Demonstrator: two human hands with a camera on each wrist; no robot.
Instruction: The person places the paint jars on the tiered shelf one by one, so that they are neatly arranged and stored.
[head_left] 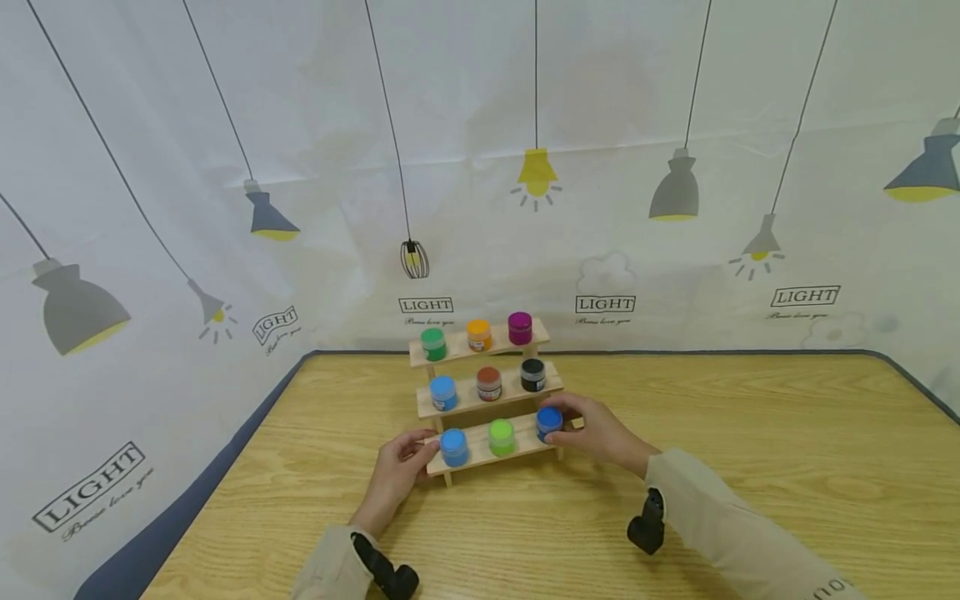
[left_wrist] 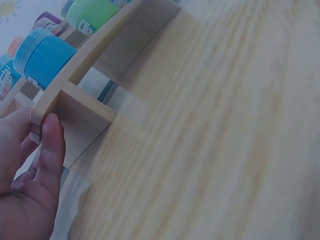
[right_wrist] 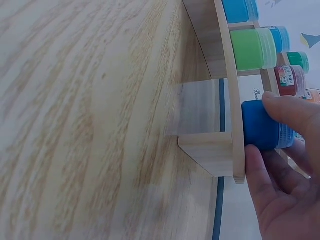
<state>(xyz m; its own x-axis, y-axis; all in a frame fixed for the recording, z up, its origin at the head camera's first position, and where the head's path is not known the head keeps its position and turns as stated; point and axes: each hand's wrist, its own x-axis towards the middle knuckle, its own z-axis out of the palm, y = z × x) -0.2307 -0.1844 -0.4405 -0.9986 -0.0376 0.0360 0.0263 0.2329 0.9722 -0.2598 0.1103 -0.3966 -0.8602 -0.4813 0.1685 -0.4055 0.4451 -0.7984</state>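
A three-tier wooden rack [head_left: 480, 456] stands on the table, bearing small paint jars. My left hand [head_left: 400, 471] grips the left end of its lowest shelf, thumb above and fingers below, as the left wrist view shows. At that shelf's right end my right hand [head_left: 600, 429] holds a dark blue jar [right_wrist: 260, 125] between thumb and fingers; the jar sits on the board. Beside it on the same shelf are a light green jar [head_left: 502, 437] and a light blue jar [head_left: 453, 447].
On the middle shelf stand a blue jar [head_left: 443, 393], a brown jar [head_left: 489, 383] and a black jar [head_left: 533, 375]. Above are a green jar [head_left: 432, 344], an orange jar [head_left: 479, 335] and a purple jar [head_left: 520, 328]. A lamp-printed cloth [head_left: 480, 108] hangs behind the wooden table [head_left: 750, 450].
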